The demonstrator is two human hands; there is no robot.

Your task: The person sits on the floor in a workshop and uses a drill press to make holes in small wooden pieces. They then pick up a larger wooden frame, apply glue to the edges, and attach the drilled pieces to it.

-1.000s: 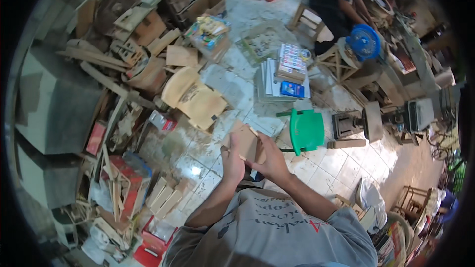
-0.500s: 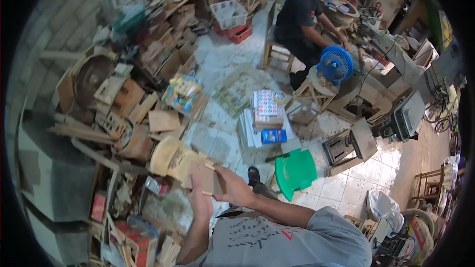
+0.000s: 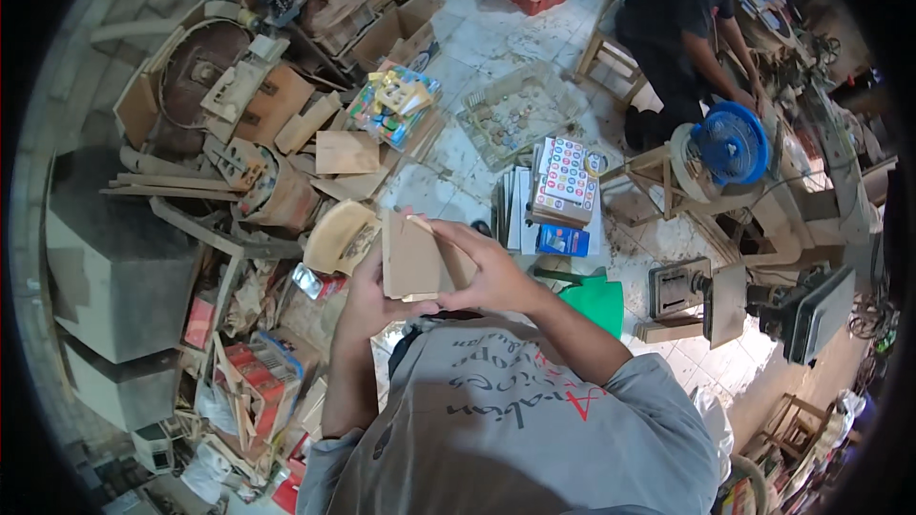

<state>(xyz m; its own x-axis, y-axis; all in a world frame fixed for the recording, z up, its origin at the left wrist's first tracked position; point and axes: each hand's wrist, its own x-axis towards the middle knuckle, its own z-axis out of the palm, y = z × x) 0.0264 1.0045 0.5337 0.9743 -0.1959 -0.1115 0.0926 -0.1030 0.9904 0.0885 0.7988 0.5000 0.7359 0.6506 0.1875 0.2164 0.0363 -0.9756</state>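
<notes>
Between my two hands are thin light-brown wooden boards (image 3: 412, 259), held in front of my chest with their broad brown face turned up. My left hand (image 3: 366, 294) grips their left and lower edge. My right hand (image 3: 491, 272) is wrapped round the right side, its thumb near the lower edge. Some fingers of both hands are hidden behind the boards. Just beyond my left hand is a pale yellow curved seat (image 3: 336, 236), partly covered by the boards.
A green plastic chair (image 3: 593, 303) stands to my right. Ahead are a stack of printed sheets (image 3: 570, 175), a blue box (image 3: 563, 240), and a crate of small pieces (image 3: 520, 114). A person (image 3: 682, 29) sits far right by a blue fan (image 3: 733, 143). Wood scraps (image 3: 345, 153) crowd the left.
The boards have come closer to my body and turned more upright, with both hands now round their sides. The view has shifted, so the surroundings sit differently.
</notes>
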